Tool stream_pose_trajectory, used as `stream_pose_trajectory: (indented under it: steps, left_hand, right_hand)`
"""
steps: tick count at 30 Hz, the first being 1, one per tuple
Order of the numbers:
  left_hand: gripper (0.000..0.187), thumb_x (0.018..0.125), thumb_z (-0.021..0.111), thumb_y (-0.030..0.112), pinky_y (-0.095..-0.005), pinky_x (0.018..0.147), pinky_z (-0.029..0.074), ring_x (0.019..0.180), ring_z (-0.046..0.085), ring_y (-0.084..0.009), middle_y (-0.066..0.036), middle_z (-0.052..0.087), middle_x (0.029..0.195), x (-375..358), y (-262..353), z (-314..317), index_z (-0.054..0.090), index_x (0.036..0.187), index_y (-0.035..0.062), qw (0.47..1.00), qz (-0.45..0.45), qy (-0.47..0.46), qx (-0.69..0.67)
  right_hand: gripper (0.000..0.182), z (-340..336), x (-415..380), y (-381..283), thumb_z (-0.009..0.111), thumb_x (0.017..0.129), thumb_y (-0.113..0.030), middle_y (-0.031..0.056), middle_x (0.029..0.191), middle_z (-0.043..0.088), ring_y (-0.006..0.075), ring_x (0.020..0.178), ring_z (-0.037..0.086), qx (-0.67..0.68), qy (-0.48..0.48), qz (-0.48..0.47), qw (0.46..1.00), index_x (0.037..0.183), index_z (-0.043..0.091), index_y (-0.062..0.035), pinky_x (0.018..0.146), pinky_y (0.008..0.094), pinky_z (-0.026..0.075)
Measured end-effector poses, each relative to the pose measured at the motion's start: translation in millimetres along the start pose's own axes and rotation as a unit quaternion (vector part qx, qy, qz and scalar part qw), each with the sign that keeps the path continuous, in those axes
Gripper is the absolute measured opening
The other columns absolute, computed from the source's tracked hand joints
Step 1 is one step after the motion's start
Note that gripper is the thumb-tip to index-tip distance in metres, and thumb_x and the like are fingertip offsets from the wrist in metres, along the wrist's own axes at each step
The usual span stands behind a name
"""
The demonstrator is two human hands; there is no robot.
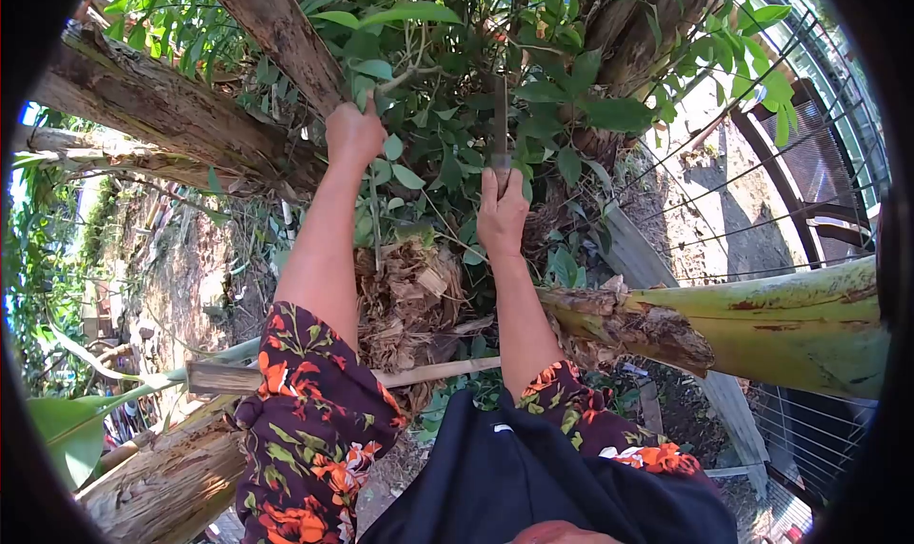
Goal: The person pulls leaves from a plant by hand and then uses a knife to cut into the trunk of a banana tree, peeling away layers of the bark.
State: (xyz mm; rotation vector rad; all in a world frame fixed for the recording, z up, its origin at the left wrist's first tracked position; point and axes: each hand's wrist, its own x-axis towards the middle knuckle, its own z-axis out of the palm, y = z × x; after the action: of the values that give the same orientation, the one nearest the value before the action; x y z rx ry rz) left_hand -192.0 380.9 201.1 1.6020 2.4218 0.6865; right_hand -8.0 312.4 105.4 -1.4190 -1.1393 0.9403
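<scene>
My left hand [355, 137] is closed on a leafy stem [407, 76] at the upper middle, close to a brown trunk. Pale forked twigs and broad green leaves stick out beside its fingers, and the exact grip point is hidden. Lower and to the right, my right hand [503, 216] is wrapped around the handle of a knife [501, 116]. The blade points away from me, upright in the view, among dark green leaves [543, 92]. A gap of foliage separates the two hands.
Thick brown trunks [181, 106] lean in from the left. A green-yellow banana stem [781, 330] crosses at the right, near wire fencing [809, 439]. Below my hands sit a shredded fibrous stump [409, 296] and a wooden pole [443, 372].
</scene>
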Motion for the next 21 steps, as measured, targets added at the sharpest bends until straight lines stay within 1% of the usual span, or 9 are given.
stream_pose_trajectory:
  steps: [2, 3, 6, 8, 10, 13, 16, 19, 21]
  left_hand:
    - [0.046, 0.086, 0.043, 0.033, -0.0351, 0.060, 0.048, 0.052, 0.060, -0.0260, -0.015, 0.059, 0.058, -5, 19, -9, 0.058, 0.071, -0.0077, 0.982, -0.098, -0.066, -0.144]
    - [0.050, 0.087, 0.041, 0.034, -0.0318, 0.050, 0.047, 0.039, 0.055, -0.0193, -0.009, 0.056, 0.047, -5, 20, -5, 0.057, 0.064, -0.0069, 0.981, -0.092, -0.058, -0.161]
    - [0.047, 0.088, 0.041, 0.032, -0.0311, 0.046, 0.045, 0.041, 0.056, -0.0191, -0.010, 0.057, 0.050, -3, 23, -8, 0.056, 0.065, -0.0062, 0.973, -0.104, -0.065, -0.194]
    - [0.046, 0.089, 0.040, 0.031, -0.0306, 0.042, 0.043, 0.039, 0.054, -0.0191, -0.010, 0.057, 0.051, 0, 21, -13, 0.054, 0.066, -0.0063, 0.969, -0.118, -0.057, -0.210]
    - [0.043, 0.089, 0.039, 0.029, -0.0314, 0.041, 0.042, 0.038, 0.052, -0.0193, -0.011, 0.056, 0.054, 9, 14, -15, 0.053, 0.073, -0.0077, 0.953, -0.131, -0.089, -0.257]
    - [0.040, 0.089, 0.039, 0.028, -0.0316, 0.040, 0.042, 0.038, 0.050, -0.0184, -0.012, 0.056, 0.058, 18, 5, -10, 0.052, 0.078, -0.0083, 0.925, -0.156, -0.048, -0.342]
    - [0.037, 0.089, 0.039, 0.027, -0.0312, 0.040, 0.041, 0.040, 0.050, -0.0177, -0.012, 0.056, 0.060, 28, -3, -13, 0.050, 0.082, -0.0075, 0.931, -0.176, -0.060, -0.314]
    - [0.035, 0.090, 0.038, 0.026, -0.0307, 0.039, 0.041, 0.040, 0.049, -0.0172, -0.011, 0.055, 0.059, 26, -13, -16, 0.050, 0.085, -0.0058, 0.925, -0.179, -0.054, -0.331]
    - [0.034, 0.090, 0.037, 0.026, -0.0306, 0.038, 0.040, 0.040, 0.049, -0.0173, -0.010, 0.054, 0.059, 19, -10, -11, 0.049, 0.086, -0.0054, 0.917, -0.182, -0.047, -0.351]
  right_hand:
    - [0.026, 10, 14, -17, 0.049, 0.085, -0.028, 0.0149, 0.065, 0.054, 0.0316, 0.057, 0.053, 0.033, 0.043, -0.040, 0.998, 0.090, 0.045, -0.0026, 0.054, 0.0380, 0.040]
    - [0.026, 17, 21, -22, 0.049, 0.086, -0.027, 0.0126, 0.064, 0.053, 0.0271, 0.054, 0.051, 0.067, 0.086, -0.084, 0.991, 0.088, 0.046, -0.0021, 0.052, 0.0361, 0.040]
    - [0.025, 37, 43, -15, 0.048, 0.086, -0.026, 0.0129, 0.065, 0.055, 0.0310, 0.056, 0.053, 0.018, 0.123, -0.167, 0.978, 0.091, 0.045, -0.0014, 0.051, 0.0367, 0.040]
    - [0.028, 49, 59, 4, 0.048, 0.085, -0.028, 0.0160, 0.069, 0.057, 0.0352, 0.064, 0.056, -0.048, 0.075, -0.113, 0.990, 0.092, 0.047, -0.0008, 0.055, 0.0403, 0.041]
    - [0.032, 53, 74, 17, 0.048, 0.084, -0.031, 0.0195, 0.074, 0.058, 0.0381, 0.072, 0.056, -0.292, -0.132, -0.056, 0.946, 0.092, 0.049, -0.0006, 0.062, 0.0435, 0.041]
    - [0.037, 47, 73, -21, 0.048, 0.082, -0.035, 0.0224, 0.078, 0.058, 0.0399, 0.080, 0.055, -0.223, -0.130, -0.053, 0.965, 0.092, 0.049, 0.0008, 0.068, 0.0457, 0.041]
    - [0.037, 32, 69, -36, 0.050, 0.081, -0.035, 0.0232, 0.079, 0.058, 0.0403, 0.080, 0.055, -0.183, -0.143, -0.067, 0.970, 0.090, 0.048, 0.0012, 0.068, 0.0456, 0.041]
    - [0.035, 18, 71, -24, 0.052, 0.080, -0.032, 0.0232, 0.077, 0.058, 0.0408, 0.077, 0.055, -0.248, -0.251, -0.089, 0.932, 0.086, 0.048, 0.0015, 0.066, 0.0462, 0.041]
    - [0.033, 13, 66, -21, 0.055, 0.080, -0.030, 0.0223, 0.071, 0.057, 0.0408, 0.068, 0.055, -0.244, -0.062, -0.055, 0.966, 0.084, 0.048, 0.0017, 0.059, 0.0443, 0.042]
